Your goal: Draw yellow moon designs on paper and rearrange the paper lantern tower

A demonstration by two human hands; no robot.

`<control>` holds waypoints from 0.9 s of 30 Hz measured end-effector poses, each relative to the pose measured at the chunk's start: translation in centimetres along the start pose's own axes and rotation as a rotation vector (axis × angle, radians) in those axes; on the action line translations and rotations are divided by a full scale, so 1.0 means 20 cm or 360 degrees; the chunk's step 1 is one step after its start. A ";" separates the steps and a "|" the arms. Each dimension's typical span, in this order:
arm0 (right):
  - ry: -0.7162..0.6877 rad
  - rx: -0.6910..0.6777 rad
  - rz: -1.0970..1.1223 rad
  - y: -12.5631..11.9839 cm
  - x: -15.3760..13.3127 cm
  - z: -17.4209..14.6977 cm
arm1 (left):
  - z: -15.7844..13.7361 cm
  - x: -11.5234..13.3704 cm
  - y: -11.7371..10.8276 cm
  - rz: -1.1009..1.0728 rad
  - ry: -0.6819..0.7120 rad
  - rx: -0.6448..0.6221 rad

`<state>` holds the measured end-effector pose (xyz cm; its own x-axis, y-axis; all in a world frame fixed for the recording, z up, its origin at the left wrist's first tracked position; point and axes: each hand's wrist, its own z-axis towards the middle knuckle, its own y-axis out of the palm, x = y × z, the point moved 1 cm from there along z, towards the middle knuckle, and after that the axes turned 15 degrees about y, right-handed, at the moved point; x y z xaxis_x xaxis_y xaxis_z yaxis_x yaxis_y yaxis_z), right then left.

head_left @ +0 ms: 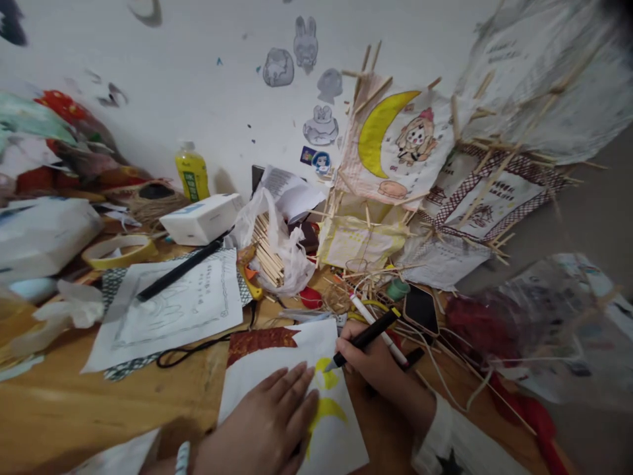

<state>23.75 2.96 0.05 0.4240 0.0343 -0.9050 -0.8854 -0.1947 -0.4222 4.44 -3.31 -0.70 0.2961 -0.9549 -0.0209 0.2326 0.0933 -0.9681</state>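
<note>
On the wooden table lies a white sheet of paper [270,359] with a reddish-brown patterned band at its top left and yellow shapes near its right side. My left hand [264,419] rests flat on this sheet, fingers stretched out, covering part of the yellow drawing. A black marker [368,338] with a yellow end is gripped in my right hand [373,359], its tip touching or just over the upper yellow shape. Beside that hand lies a white and red pen [378,328], partly hidden by it.
A pencil-drawn sheet [182,310] with a black stick [182,267] across it lies left. Behind stand a white box [202,219], a yellow-green bottle [192,173] and a plastic bag [291,260] of wooden sticks. Stick-framed lanterns [395,142] lean at the right, near loose cords and a phone [420,309].
</note>
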 end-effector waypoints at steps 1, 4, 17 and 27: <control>-0.0027 -0.0018 -0.0045 0.00 0.00 0.00 | -0.01 0.00 0.00 -0.0044 -0.0029 -0.0002; -0.0065 -0.0094 -0.0163 0.01 -0.01 -0.01 | -0.04 0.00 0.01 -0.0155 -0.0142 0.0010; -0.0131 -0.0189 -0.0246 0.01 -0.03 -0.01 | -0.06 0.00 0.04 -0.0410 -0.0265 0.0198; -0.0074 -0.0208 -0.0248 0.01 -0.04 -0.01 | -0.05 -0.01 0.03 -0.0389 -0.0227 0.0148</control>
<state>23.28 2.66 0.65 0.5419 0.1188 -0.8320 -0.7762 -0.3089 -0.5497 3.69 -3.35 -1.58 0.3464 -0.9038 0.2514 0.3949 -0.1026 -0.9130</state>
